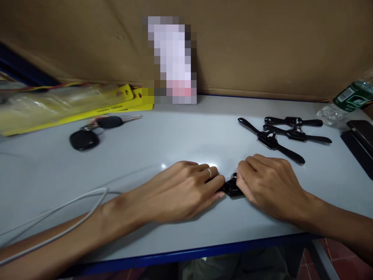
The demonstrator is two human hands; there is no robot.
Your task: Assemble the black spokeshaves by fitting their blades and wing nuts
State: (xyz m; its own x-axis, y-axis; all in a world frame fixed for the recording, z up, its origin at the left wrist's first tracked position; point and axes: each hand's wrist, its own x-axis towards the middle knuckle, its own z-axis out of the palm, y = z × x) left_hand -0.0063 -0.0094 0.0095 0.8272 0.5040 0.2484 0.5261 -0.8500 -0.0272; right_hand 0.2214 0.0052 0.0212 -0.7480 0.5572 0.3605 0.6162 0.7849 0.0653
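A black spokeshave (233, 188) lies between my two hands, just above the grey tabletop or resting on it; which of the two I cannot tell. My left hand (194, 190), with a ring on one finger, is closed around its left handle. Over its right side my right hand (268, 184) is curled shut, hiding that handle and part of the body. Beyond my right hand lie three more black spokeshaves: one slanted in front (271, 140), one behind it (297, 134) and one farthest back (293, 121).
Car keys (109, 122) with a black fob lie at the left. Behind them are yellow-edged plastic packages (72, 107). A green-labelled bottle (349, 97) and a dark flat object (359, 144) sit at the right. A white cable (84, 231) crosses my left forearm. Cardboard (262, 50) stands at the back.
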